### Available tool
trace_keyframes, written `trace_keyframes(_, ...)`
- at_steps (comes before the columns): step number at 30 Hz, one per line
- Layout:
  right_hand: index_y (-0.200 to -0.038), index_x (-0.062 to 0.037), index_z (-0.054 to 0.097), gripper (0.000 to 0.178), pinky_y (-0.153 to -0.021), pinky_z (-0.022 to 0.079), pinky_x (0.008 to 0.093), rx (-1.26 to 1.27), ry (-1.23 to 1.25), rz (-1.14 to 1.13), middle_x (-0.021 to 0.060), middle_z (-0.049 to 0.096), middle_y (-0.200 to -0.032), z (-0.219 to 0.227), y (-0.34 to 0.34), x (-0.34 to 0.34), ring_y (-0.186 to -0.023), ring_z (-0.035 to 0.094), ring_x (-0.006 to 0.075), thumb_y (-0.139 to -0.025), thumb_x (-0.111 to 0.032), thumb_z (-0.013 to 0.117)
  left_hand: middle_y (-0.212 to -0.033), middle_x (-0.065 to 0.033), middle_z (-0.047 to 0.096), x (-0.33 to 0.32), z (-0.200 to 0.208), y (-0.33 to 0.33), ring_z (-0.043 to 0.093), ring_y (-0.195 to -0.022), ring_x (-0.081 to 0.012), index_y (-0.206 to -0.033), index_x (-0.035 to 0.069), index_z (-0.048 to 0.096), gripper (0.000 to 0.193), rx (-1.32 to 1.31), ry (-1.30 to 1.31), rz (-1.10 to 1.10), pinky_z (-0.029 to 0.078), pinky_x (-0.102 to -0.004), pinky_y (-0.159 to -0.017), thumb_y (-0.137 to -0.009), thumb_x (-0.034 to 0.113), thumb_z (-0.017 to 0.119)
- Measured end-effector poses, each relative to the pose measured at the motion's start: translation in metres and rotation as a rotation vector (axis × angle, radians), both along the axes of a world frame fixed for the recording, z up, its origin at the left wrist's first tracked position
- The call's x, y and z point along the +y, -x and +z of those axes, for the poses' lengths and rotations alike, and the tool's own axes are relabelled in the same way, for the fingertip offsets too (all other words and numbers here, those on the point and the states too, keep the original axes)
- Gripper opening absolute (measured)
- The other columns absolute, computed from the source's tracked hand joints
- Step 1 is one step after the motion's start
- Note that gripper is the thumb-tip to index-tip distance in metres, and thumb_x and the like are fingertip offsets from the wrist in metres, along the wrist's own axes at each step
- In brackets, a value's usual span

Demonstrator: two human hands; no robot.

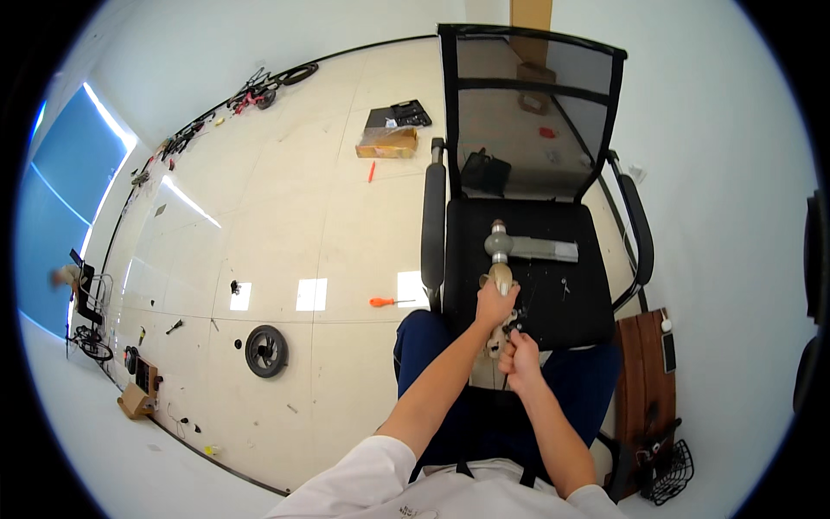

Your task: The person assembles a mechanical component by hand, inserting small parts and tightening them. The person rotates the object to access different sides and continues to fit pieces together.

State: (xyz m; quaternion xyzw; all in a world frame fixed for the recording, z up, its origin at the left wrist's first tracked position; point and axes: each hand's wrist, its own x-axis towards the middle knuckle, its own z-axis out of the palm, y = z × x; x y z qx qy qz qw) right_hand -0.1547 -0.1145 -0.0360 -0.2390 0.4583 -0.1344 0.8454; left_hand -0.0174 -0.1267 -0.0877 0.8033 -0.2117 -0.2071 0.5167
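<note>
A grey and beige mechanical part [499,259] lies on the seat of the black office chair [553,285], its near end in hand — left hand [494,304] clenched around the beige shaft, right hand [521,353] pinching small black hardware at its lower end. Assembly looks midway — an orange screwdriver [389,302] lies unused on the floor [285,225].

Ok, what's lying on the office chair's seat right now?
On the black chair seat lies a grey metal part with a rounded joint, held by the left hand. Small loose bits lie beside it. Anything under the hands is hidden.
</note>
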Motion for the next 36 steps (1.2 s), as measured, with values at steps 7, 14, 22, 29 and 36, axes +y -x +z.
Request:
trace_keyframes(7,-0.087,-0.0113,0.041,0.023,-0.037,0.021,0.0252,0.002,0.404,0.074,-0.0028,0.032,-0.058,0.029,0.002,0.007,-0.040,0.026,0.0068,-0.106,-0.024,0.041,-0.103,-0.0300,0.066,0.001,-0.013,0.005,0.066,-0.097,-0.0436,-0.104,-0.006,0.057,0.052,0.060,-0.057,0.006,0.053,-0.0467,-0.081,-0.081,0.037,0.074)
trace_keyframes(14,-0.095,-0.0003,0.056,0.021,-0.064,0.048,0.0498,0.395,1.232,0.446,0.0264,0.063,-0.077,-0.019,0.025,-0.009,-0.076,0.062,0.0466,-0.098,-0.021,0.052,-0.099,-0.0277,0.067,-0.003,-0.004,0.005,0.067,-0.093,-0.0413,-0.102,-0.005,0.058,0.050,0.025,-0.069,0.006,0.053,-0.0448,-0.079,-0.080,0.037,0.075)
trace_keyframes(22,-0.113,-0.0047,0.052,0.022,-0.065,0.049,0.0569,0.446,1.347,0.554,0.0296,0.065,-0.079,-0.004,0.029,-0.008,-0.076,0.063,0.0485,-0.097,-0.020,0.053,-0.096,-0.0273,0.068,-0.003,-0.006,0.004,0.067,-0.091,-0.0417,-0.099,-0.005,0.058,0.047,0.013,-0.053,-0.015,0.053,-0.0450,-0.077,-0.080,0.035,0.075)
trace_keyframes(29,-0.106,0.0002,0.051,0.022,-0.062,0.050,0.0544,0.567,1.425,0.699,0.0285,0.063,-0.072,0.000,0.031,-0.008,-0.069,0.063,0.0474,-0.099,-0.021,0.050,-0.097,-0.0278,0.067,-0.005,-0.010,0.005,0.067,-0.091,-0.0424,-0.098,-0.005,0.058,0.047,0.017,-0.061,-0.009,0.052,-0.0457,-0.078,-0.080,0.035,0.075)
trace_keyframes(36,-0.112,0.0064,0.051,0.033,-0.076,0.050,0.0578,0.660,1.326,0.939,0.0342,0.064,-0.083,0.010,0.022,-0.012,-0.085,0.064,0.0510,-0.100,-0.024,0.045,-0.096,-0.0283,0.066,-0.004,-0.011,0.006,0.066,-0.090,-0.0426,-0.099,-0.006,0.057,0.049,0.018,-0.068,-0.011,0.052,-0.0463,-0.078,-0.080,0.036,0.075)
